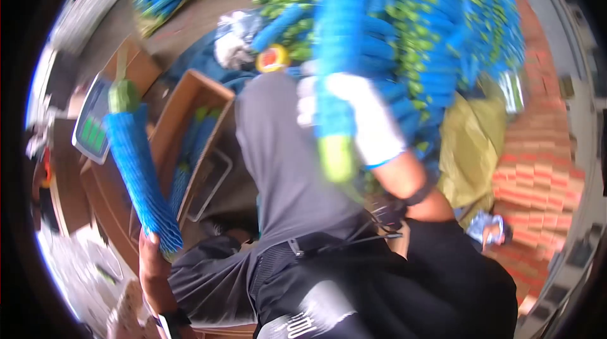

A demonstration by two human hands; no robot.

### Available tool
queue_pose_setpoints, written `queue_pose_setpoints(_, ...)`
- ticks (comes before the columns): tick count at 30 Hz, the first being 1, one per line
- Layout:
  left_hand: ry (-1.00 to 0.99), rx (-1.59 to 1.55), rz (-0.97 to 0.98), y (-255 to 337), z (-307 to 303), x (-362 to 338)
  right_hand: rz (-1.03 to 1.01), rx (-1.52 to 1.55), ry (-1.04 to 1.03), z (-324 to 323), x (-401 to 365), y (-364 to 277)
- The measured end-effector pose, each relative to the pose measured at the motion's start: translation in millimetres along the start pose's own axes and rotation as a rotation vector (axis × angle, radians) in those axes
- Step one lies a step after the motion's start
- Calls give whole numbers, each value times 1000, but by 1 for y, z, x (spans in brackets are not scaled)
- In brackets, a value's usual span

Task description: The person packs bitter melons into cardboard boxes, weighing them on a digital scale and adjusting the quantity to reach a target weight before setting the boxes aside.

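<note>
My left hand (153,262), bare, is closed around the lower end of a long green gourd-like vegetable in a blue foam net sleeve (140,171). Its pale green stem end sticks out at the top, beside the open cardboard box (212,89). Over my knee, my right hand (363,102) wears a white glove and is wrapped round a second blue-sleeved vegetable (338,35), blurred by motion. The bare green end (338,159) of that one points down toward me. More sleeved vegetables (197,140) lie inside the box.
A large pile of blue-sleeved green vegetables (436,29) fills the far side. A scale with a green display (93,133) stands at left. A yellow-and-red tape roll (273,59) lies past my knee. Stacked flat cartons (537,168) and a yellowish sack (471,146) are at right.
</note>
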State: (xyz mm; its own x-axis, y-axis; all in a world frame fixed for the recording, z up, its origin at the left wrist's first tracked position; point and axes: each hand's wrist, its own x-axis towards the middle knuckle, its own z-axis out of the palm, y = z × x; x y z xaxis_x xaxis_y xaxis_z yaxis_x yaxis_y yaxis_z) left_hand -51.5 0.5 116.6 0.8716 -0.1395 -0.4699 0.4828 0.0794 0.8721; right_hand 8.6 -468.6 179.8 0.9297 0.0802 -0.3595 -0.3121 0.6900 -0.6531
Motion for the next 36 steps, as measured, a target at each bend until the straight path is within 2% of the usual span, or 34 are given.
queue_pose_setpoints(2,-238,-5,-10,18,41,10,-63,-162,-72,19,-9,19)
queue_pose_setpoints(4,-214,-4,-63,28,82,15,-30,-15,-119,29,-19,22)
queue_pose_setpoints(6,-303,-22,-121,30,109,25,-53,-21,-147,28,-25,31)
queue_pose_setpoints(8,-313,11,-87,39,144,33,-59,-22,-161,30,-35,37)
queue_pose_setpoints(10,-413,36,-63,51,172,36,-73,-137,-231,29,-45,31)
queue_pose_setpoints(11,-506,73,-45,48,174,41,-249,-538,-211,26,-41,33)
queue_pose_setpoints(12,-546,78,-50,50,181,42,-342,-518,-231,29,-40,34)
queue_pose_setpoints(14,-635,111,27,60,205,41,-73,-317,-214,32,-54,22)
queue_pose_setpoints(15,-666,125,4,73,215,37,-97,-229,-207,30,-57,23)
queue_pose_setpoints(19,-808,246,125,78,225,45,-197,-14,-147,20,-57,16)
queue_pose_setpoints(21,-735,247,238,77,228,45,-277,28,-53,11,-58,0)
queue_pose_setpoints(22,-654,360,153,84,222,41,-320,108,19,-1,-54,-3)
queue_pose_setpoints(24,-539,359,187,78,217,42,-405,251,49,-42,-36,-13)
queue_pose_setpoints(25,-482,367,205,73,213,45,-404,253,141,-61,-30,-20)
queue_pose_setpoints(28,-444,382,222,63,201,50,-388,216,330,-130,-2,-32)
queue_pose_setpoints(30,-451,361,182,66,210,48,-365,184,572,-178,19,-20)
queue_pose_setpoints(32,-451,367,243,67,222,47,-430,137,648,-151,2,-16)
queue_pose_setpoints(33,-468,351,193,69,228,48,-500,66,665,-131,-3,-11)
queue_pose_setpoints(34,-474,359,177,72,236,47,-425,30,574,-118,-10,-3)
queue_pose_setpoints(35,-493,337,172,75,248,44,-375,-90,536,-76,-26,-11)
queue_pose_setpoints(36,-514,314,167,77,260,41,-308,-207,378,-60,-28,-6)
